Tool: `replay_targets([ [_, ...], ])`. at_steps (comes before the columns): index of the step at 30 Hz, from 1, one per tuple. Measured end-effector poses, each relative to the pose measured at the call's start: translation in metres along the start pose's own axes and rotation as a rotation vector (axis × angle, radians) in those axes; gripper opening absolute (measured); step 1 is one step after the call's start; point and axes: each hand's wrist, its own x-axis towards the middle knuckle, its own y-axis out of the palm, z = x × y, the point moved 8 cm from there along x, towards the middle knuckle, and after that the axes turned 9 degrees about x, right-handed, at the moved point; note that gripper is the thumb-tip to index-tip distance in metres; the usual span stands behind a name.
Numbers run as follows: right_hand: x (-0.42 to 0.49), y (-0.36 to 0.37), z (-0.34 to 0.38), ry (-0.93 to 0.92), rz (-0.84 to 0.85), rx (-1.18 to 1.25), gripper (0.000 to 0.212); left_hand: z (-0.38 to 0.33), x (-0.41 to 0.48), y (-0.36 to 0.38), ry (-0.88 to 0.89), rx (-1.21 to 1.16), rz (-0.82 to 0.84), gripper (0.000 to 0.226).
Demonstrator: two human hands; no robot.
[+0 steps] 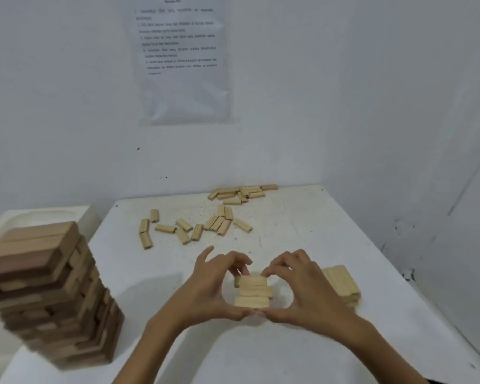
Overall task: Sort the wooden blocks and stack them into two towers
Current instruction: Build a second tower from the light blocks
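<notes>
A small stack of pale wooden blocks (254, 291) stands on the white table (302, 231), between my two hands. My left hand (214, 286) curls round its left side, fingertips on the top block, thumb at the base. My right hand (302, 286) mirrors it on the right, fingers pinching the top block's far end. A tall tower of darker brown blocks (50, 295) stands at the near left. Several loose pale blocks (194, 228) lie scattered mid-table, and another heap of pale blocks (241, 193) lies by the back wall.
A low flat stack of pale blocks (342, 284) lies just right of my right hand. A white tray-like stand (39, 217) sits behind the brown tower. White walls close the table at the back and right; a printed sheet (182, 59) hangs on the back wall.
</notes>
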Motion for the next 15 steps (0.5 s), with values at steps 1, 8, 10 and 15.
replay_targets([
  [1,-0.005,0.011,0.004,0.012,0.015,0.009,0.071,0.004,-0.011,0.005,-0.013,0.001,0.017,0.06],
  [8,-0.017,0.059,0.003,0.048,0.083,0.064,0.058,0.023,-0.045,0.029,-0.05,0.055,0.083,0.047],
  [10,-0.018,0.063,0.0,0.061,0.089,0.092,0.059,0.026,-0.046,0.034,-0.064,0.08,0.072,0.049],
  [15,-0.029,0.068,0.0,0.118,0.127,-0.01,0.098,0.031,-0.056,0.038,-0.137,0.226,0.085,0.102],
])
